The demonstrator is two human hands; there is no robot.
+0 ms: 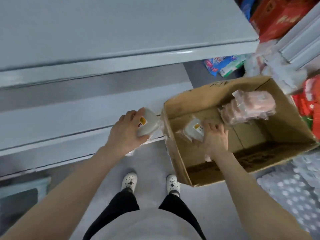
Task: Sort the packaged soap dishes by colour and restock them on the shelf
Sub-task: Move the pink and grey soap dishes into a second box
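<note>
Nearest, at six o'clock, a pale grey shirt front [147,226] and black trouser legs run down to white clogs [129,181] on a smooth grey floor [149,160]. Bare forearms reach up from both lower corners.

At about nine o'clock from the clogs' far side, the left hand [123,131] is closed around a white soap dish [147,124] in clear crinkled wrap, its yellow sticker facing up, held just over the front edge of the lowest shelf [69,122].

At one o'clock, the right hand [213,137] is down inside an open cardboard box [174,149] that stands on the floor, fingers pressed on a second white wrapped soap dish [194,130] lying on the box bottom (whether it is truly gripped cannot be told). Much of the brown box floor is bare. Further in, toward two o'clock, a stack of pink soap dishes [249,108] in shiny film leans against the far wall.

Pale grey metal shelves [103,32] with rounded lips step upward across the left, from nine to twelve o'clock, bare and smooth. At three o'clock a dotted grey mat [290,187] borders the box. Far right, at one o'clock, red cartons [280,16] and blue-and-white packets [223,64] crowd the aisle, leaving little room beyond the box.
</note>
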